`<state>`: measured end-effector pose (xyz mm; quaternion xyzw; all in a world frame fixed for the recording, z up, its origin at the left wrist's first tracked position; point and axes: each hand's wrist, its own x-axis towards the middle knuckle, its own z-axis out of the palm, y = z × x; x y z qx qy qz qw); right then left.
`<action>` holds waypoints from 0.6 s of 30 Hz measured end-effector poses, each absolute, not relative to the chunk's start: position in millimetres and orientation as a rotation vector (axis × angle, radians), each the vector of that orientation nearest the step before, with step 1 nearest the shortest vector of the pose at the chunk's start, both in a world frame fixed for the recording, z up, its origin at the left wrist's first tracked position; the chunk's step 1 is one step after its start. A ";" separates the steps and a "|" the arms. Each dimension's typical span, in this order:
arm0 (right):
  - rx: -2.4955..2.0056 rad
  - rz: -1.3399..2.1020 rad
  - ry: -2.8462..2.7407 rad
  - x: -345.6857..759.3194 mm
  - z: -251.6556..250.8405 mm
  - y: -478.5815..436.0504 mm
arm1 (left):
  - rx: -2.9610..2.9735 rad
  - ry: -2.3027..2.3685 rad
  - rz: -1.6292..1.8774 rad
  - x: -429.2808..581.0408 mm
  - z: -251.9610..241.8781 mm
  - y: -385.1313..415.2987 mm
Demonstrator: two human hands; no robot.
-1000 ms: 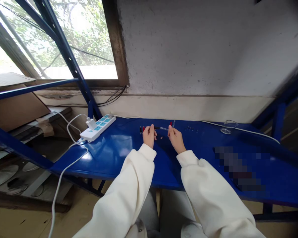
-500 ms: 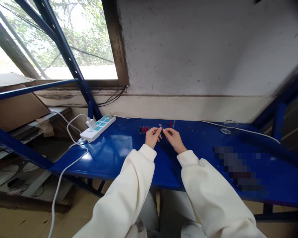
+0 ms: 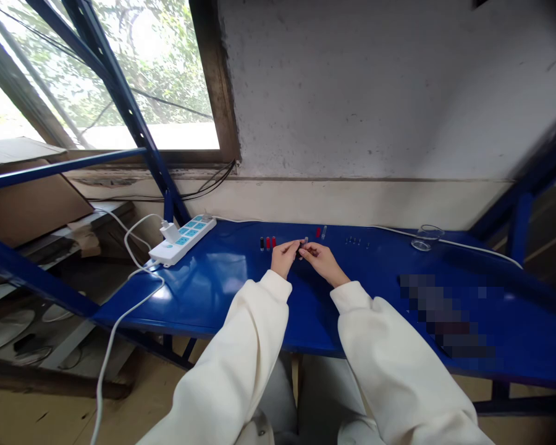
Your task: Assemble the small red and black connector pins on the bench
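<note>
Sleeves [image 3: 236, 346] first, cream-white, reaching out over the blue worktop [image 3: 204, 309], and off to the right of the right hand sits a pixelated patch [image 3: 445, 321], its contents impossible to make out. Now the hands: left hand [image 3: 285, 258] and right hand [image 3: 321, 261] together, fingertips nearly meeting, thumbs and fingers pinched around one tiny piece [image 3: 306, 240], its clear end poking up between them and something dark lower down. Which hand has which part? Can't tell, fingers cover most of it!

It looks a featherweight, probably stiff, smooth plastic, so I'd expect it to slip if pinched at the very tip; the sides near the middle look the safer hold, with light pressure in case the clear wall cracks.

Just beyond the left hand, slightly leftward, one black cylinder [image 3: 262, 243] and two red cylinders [image 3: 267, 243] stand side by side. Past the right hand's fingertips, a red piece [image 3: 318, 232] next to a clear tube [image 3: 324, 232]; right of that hand, tiny bits [image 3: 353, 240] scattered. Farther right, a clear round dish [image 3: 421, 245]. Well left of the left hand, a white power strip [image 3: 183, 238], and behind everything, the grey wall [image 3: 352, 93].
</note>
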<state>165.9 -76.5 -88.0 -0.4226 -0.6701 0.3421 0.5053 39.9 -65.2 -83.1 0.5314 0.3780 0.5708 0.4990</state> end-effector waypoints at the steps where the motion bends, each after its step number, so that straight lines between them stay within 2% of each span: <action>1: -1.026 0.811 -1.646 166.7 -87.8 -76.5 | 1.277 0.909 1.355 39.7 -82.4 -66.0; 8: -1.248 0.645 -1.666 182.1 -88.9 -66.5 | 1.287 0.927 1.269 38.9 -84.0 -64.9; 14: -1.729 0.326 -1.544 217.9 -97.9 -38.0 | 1.381 0.938 1.229 39.9 -87.1 -64.0; 18: -1.798 0.257 -1.616 225.0 -99.6 -26.7 | 1.492 0.949 1.149 43.6 -90.4 -65.3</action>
